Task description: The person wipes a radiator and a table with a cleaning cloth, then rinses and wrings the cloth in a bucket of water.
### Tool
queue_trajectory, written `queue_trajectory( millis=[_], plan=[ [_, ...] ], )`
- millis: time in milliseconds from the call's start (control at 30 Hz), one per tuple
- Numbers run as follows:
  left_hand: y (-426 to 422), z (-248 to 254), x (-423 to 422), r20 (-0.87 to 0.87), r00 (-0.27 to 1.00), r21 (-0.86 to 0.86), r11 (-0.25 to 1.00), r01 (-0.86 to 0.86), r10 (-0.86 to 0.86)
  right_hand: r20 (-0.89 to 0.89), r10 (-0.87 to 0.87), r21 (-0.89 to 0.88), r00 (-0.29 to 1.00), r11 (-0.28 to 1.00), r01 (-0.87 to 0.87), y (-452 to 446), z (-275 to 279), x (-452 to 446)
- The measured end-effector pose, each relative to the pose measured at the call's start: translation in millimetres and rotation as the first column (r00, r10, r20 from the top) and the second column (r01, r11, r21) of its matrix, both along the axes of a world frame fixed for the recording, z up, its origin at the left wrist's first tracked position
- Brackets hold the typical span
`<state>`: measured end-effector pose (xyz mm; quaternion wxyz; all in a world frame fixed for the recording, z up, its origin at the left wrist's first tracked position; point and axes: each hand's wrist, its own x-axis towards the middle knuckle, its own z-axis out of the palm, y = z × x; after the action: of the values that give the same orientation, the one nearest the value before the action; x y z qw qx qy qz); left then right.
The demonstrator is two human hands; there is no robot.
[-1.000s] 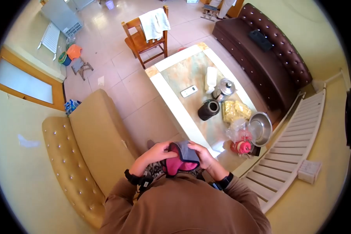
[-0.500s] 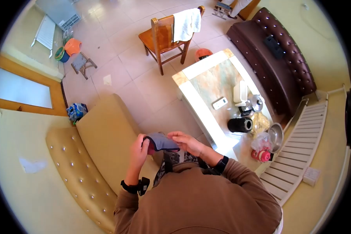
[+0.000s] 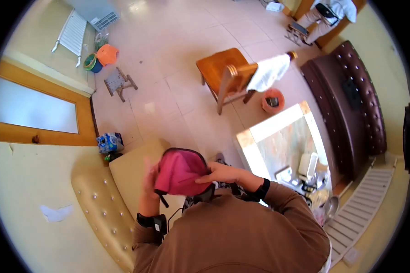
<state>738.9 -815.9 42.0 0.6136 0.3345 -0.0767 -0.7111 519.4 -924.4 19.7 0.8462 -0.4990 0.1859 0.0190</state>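
Observation:
A pink fabric item [image 3: 181, 172] with a dark edge, perhaps a cap, is spread in front of my body, its pink side up. My right hand [image 3: 223, 174] grips its right edge, thumb on the pink cloth. At its left side is my left hand [image 3: 150, 181], blurred and partly behind the cloth, so its fingers are hard to make out. A dark strap hangs from the item's lower left corner. Both wrists carry black bands.
On the right, the marble-topped table [image 3: 249, 144] bears a white remote, a kettle and a metal bowl [image 3: 331, 207]. A tan sofa [image 3: 93, 193] is at left. Ahead are a wooden chair [image 3: 225, 61], an orange bin [image 3: 273, 101] and a stool [image 3: 118, 83]. A person [image 3: 325, 18] stands at the far right.
The item has turned from its grey side to its pink side and opened out. My right hand now grips its edge. The view has swung, and more of the far person shows.

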Motion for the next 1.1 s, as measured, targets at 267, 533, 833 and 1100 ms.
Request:
queue_trajectory(
  millis=[267,533,833,1100],
  plan=[
    [-106.6,-47.0,61.4,-0.336,0.864,0.169,0.926,-0.337,0.376,-0.158,-0.229,0.461,0.961,0.843,0.277,-134.1,-30.0,125.1],
    [-227.6,-82.8,246.7,0.251,0.952,0.110,0.972,-0.207,0.174,-0.466,-0.263,-0.093,0.845,0.964,0.248,-284.8,-46.8,256.9],
    [-446.2,-62.0,428.6,0.852,0.521,0.110,0.952,-0.286,0.058,-0.194,-0.685,-0.128,0.702,0.728,0.674,-453.5,-17.1,389.8],
    [-658.0,-50.8,523.1,0.951,0.254,-0.141,0.979,-0.147,0.175,-0.535,-0.208,-0.239,0.819,0.967,0.090,-667.7,-52.5,491.4]
  ],
)
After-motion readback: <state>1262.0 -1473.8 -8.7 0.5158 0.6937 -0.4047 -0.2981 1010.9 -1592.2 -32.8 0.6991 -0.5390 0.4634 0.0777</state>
